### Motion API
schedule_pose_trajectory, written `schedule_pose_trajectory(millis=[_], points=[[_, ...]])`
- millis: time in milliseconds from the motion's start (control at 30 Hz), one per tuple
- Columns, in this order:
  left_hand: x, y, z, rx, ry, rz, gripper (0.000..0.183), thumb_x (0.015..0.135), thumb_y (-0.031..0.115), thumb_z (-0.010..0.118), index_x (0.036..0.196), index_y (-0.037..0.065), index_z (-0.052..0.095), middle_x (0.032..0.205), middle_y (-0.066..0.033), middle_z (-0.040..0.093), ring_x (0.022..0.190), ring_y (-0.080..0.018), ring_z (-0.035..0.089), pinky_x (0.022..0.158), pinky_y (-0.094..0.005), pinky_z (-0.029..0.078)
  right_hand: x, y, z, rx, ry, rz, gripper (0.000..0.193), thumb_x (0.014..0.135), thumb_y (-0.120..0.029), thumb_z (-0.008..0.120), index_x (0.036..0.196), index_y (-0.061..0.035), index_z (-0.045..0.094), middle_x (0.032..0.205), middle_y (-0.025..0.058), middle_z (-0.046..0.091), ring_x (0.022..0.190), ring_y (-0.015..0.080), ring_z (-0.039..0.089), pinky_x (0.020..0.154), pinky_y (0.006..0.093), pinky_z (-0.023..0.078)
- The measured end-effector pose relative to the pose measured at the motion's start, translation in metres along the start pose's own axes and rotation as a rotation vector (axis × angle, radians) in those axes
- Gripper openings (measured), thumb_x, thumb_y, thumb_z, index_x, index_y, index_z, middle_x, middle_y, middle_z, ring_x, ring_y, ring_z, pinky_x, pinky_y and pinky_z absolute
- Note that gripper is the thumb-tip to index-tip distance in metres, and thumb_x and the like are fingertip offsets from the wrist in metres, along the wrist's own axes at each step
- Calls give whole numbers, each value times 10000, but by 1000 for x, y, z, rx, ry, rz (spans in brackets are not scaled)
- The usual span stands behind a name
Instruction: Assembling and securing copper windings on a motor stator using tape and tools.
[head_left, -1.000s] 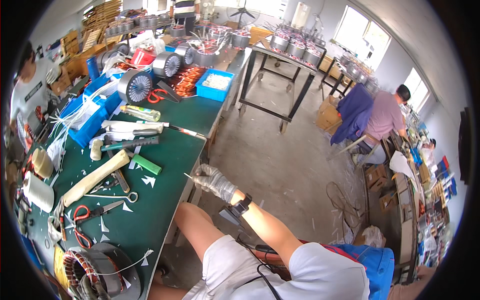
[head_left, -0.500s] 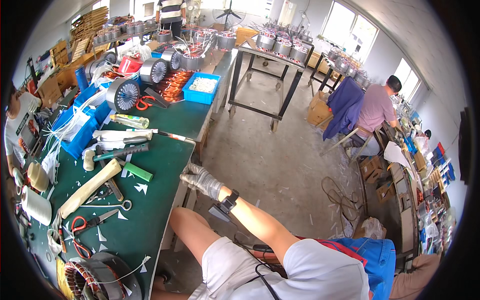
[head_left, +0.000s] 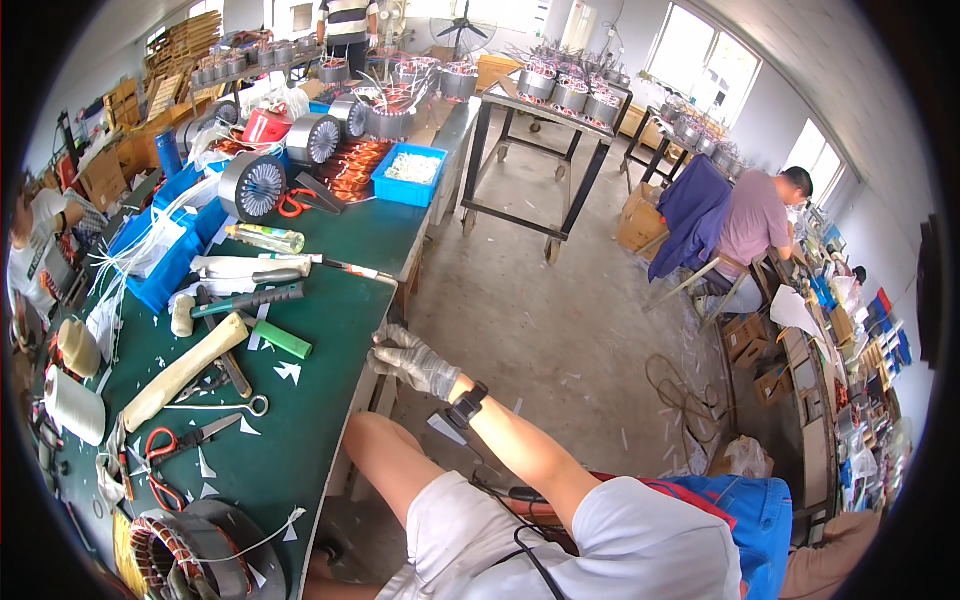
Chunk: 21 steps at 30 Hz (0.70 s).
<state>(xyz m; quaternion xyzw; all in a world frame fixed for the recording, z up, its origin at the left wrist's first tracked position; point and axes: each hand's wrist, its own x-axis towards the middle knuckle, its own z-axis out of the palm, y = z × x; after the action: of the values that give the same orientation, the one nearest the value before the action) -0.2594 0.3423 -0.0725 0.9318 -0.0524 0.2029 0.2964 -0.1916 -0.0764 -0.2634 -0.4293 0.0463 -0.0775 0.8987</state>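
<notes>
My right hand (head_left: 415, 362), in a pale knitted work glove with a dark watch (head_left: 467, 403) at the wrist, is just off the edge of the green-topped workbench (head_left: 330, 345). Its fingers are bent and partly spread, with nothing visible between them. My left hand does not show. On the bench nearest that hand lie a green-handled tool (head_left: 283, 338), a long pale wooden handle (head_left: 185, 372), a mallet (head_left: 240, 305), a ring spanner (head_left: 235, 405) and red-handled scissors (head_left: 190, 440). At the near end sits a stator (head_left: 185, 555) with copper windings; its lower part is cut off.
Blue bins (head_left: 410, 175), copper coils (head_left: 350, 172) and grey stator cores (head_left: 252, 188) crowd the bench's far end. A wheeled metal trolley (head_left: 540, 112) carries several wound stators. A person (head_left: 755, 215) sits at the right-hand bench; another (head_left: 45, 250) is at far left.
My right hand has moved slightly right from the bench edge, and its fingers look further apart. The person at far left has changed posture. The whole view has shifted slightly.
</notes>
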Motion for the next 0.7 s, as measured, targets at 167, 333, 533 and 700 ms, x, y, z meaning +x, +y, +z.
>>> schedule_pose_trajectory(millis=[167,333,533,700], points=[[-3,-24,5,14,31,-11,221,819,157,655,918,-40,663,1089,-213,591,1006,-308,556,905,-372,437,-19,-24,58,-1364,257,-243,263,835,-117,607,1068,-53,502,1008,96,547,879,243,577,755,352,499],[-14,-89,19,213,30,21,283,854,149,499,1076,-20,552,1002,-172,565,982,-313,498,896,-409,376,-67,-14,199,-1242,-317,-474,364,868,-246,542,1165,-43,486,1088,171,520,997,335,532,889,391,429],[-11,-82,32,54,25,-40,294,860,159,521,1104,-2,559,1088,-175,552,1054,-309,467,962,-410,335,-88,114,282,-879,-467,-601,320,873,-158,557,1155,-26,488,1087,163,520,988,251,535,833,341,442],[-13,-98,18,168,22,-65,326,822,196,561,1087,7,573,1152,-174,530,1143,-337,421,1027,-462,256,-89,83,280,-427,-782,256,110,893,-127,536,839,-42,581,585,14,523,517,140,519,495,271,440]])
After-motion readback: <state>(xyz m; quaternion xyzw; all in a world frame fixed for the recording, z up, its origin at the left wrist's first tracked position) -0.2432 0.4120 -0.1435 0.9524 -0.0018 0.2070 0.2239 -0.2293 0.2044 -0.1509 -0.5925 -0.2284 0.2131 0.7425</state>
